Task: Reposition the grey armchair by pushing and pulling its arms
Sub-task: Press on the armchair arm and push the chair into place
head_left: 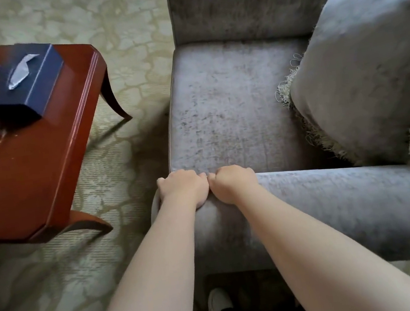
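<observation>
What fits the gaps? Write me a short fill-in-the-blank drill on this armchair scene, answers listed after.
1. Both hands, the left hand and the right hand, grip the near ____ of the grey armchair.
2. The fringed cushion leans against the chair's ____.
3. The dark blue tissue box sits on the wooden ____.
4. The floor is covered by a patterned ____.

Missing words: arm; back; table; carpet

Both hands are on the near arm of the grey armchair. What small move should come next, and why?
Probably a short, steady pull toward the body. Both the left hand and the right hand already grip the front end of the near arm, and the wooden table stands close on the left, so sideways room looks small.
</observation>
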Demonstrator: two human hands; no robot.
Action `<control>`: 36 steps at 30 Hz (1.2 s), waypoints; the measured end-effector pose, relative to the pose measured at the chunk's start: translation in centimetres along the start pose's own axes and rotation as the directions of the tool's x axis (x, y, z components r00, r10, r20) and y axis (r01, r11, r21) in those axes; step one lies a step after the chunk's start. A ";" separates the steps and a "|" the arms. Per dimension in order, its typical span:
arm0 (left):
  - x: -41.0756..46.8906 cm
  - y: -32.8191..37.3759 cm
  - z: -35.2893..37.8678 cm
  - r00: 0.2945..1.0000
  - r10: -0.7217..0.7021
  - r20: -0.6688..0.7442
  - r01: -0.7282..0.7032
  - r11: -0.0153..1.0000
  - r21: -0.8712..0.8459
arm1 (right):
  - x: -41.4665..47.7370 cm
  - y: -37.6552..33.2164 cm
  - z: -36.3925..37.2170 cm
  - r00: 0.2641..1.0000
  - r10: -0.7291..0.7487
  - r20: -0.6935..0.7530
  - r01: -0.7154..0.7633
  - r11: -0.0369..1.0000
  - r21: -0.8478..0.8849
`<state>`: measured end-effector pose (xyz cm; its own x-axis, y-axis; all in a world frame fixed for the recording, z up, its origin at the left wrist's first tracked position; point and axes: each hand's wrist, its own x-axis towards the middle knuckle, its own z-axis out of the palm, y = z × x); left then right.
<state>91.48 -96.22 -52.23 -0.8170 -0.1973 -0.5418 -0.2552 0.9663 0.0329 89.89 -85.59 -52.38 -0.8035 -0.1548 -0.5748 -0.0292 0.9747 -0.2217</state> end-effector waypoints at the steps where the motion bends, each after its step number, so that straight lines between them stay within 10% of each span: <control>1: -0.1 0.0 0.0 1.000 0.007 0.019 -0.008 1.000 0.009 | -0.2 0.0 -0.1 1.000 0.003 0.023 -0.003 1.000 -0.008; 8: -2.3 0.0 1.3 0.998 0.062 0.024 -0.063 0.997 0.039 | -2.1 0.7 1.1 0.998 -0.015 0.055 0.018 0.998 -0.058; 17: -1.5 0.1 2.3 0.991 0.003 -0.131 -0.001 1.000 0.012 | -1.6 1.1 3.0 0.954 -0.053 -0.297 0.043 0.998 -0.040; 36: -2.0 0.0 1.6 0.999 0.021 -0.036 -0.021 1.000 -0.001 | -1.7 1.0 1.9 0.998 -0.043 -0.041 0.042 0.999 -0.015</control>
<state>94.00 -95.58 -52.49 -0.8402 -0.1827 -0.5105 -0.2385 0.9701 0.0453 92.35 -84.62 -53.10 -0.8250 -0.1897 -0.5324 -0.0718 0.9695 -0.2342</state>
